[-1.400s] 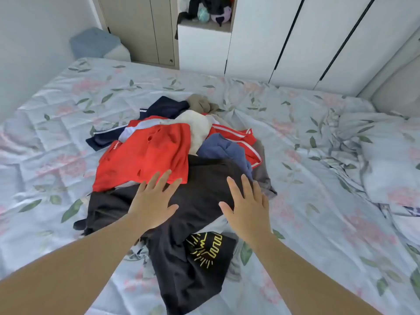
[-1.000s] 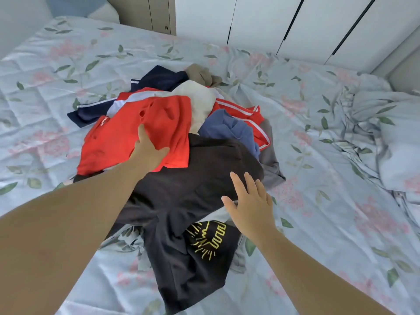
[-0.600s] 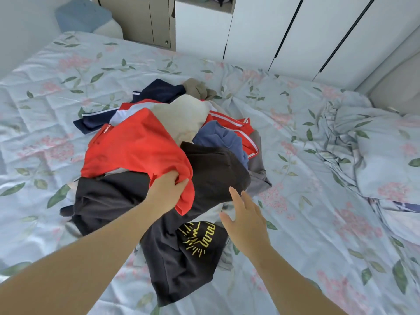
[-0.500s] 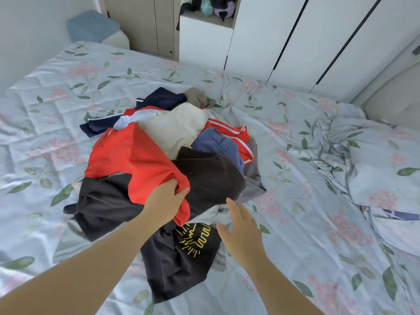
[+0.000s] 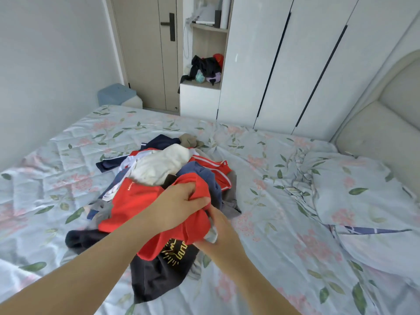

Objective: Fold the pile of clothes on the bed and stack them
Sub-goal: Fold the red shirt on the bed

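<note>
Right hand [image 5: 216, 233] has joined left hand [image 5: 179, 201], both grips clenching red shirt [image 5: 134, 201]; lettering [image 5: 130, 186] illegible.

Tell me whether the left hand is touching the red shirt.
Touching. In the head view the left hand grips a bunched fold of the red shirt, its fingers curled into the cloth.

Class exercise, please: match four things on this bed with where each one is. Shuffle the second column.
1. red shirt
2. cream garment
3. black printed shirt
4. pillow

A. beside the headboard
B. nearest the camera, partly under the red shirt
C. gripped by the left hand
D. behind the red shirt, farther from the camera

Pairs: 1-C, 2-D, 3-B, 4-A
</note>
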